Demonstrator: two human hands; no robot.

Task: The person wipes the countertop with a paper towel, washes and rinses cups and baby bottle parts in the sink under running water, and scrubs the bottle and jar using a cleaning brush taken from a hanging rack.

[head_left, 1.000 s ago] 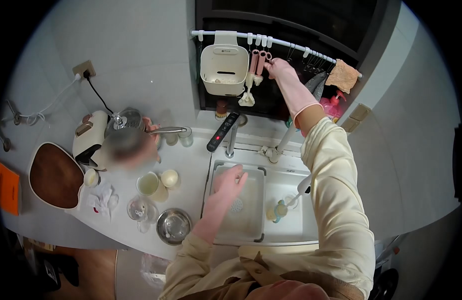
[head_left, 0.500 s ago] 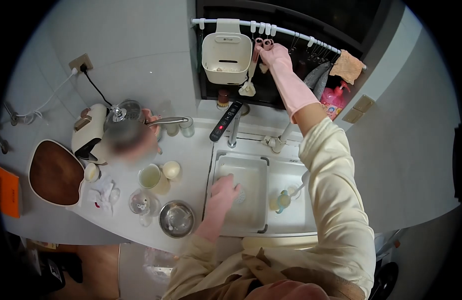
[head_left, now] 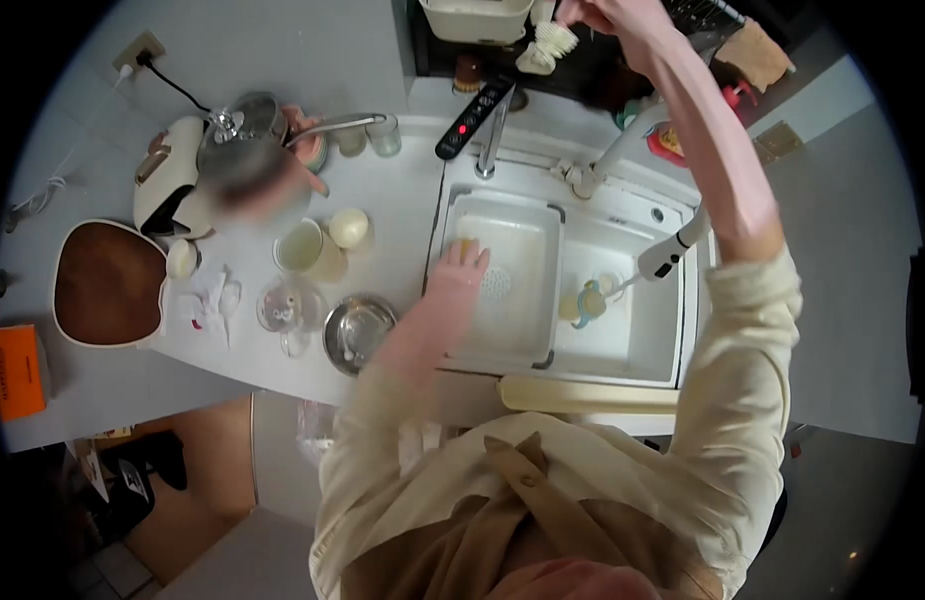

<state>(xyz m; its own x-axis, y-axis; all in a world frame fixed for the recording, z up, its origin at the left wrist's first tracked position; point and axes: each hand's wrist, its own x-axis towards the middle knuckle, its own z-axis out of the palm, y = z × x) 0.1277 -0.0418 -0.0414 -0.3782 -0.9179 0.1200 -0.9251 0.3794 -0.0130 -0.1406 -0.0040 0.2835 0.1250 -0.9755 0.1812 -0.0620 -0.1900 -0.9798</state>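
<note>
My left hand [head_left: 461,283], in a pink glove, reaches into the white tray [head_left: 523,348] set in the left part of the sink. A small yellow thing [head_left: 467,247] shows between its fingers, mostly hidden by them. At the top edge my right hand [head_left: 605,14], gloved too, has its fingers closed on a brush [head_left: 556,40] with pale bristles, which hangs down below them. A white hanging basket [head_left: 477,20] is to the left of the brush. In the right basin lies a small bluish and yellow item [head_left: 590,300].
Left of the sink stand a steel bowl [head_left: 359,333], a greenish cup [head_left: 299,246], a cream cup [head_left: 349,228] and a clear lidded container [head_left: 280,305]. Farther back is a lidded pan [head_left: 245,125]. The faucet [head_left: 491,145] rises behind the sink, beside a black control panel [head_left: 476,117].
The view has tilted down, so the hanging rail has left the frame. My left hand has moved down into the tray, onto the yellow thing. My right hand has closed on a hanging brush.
</note>
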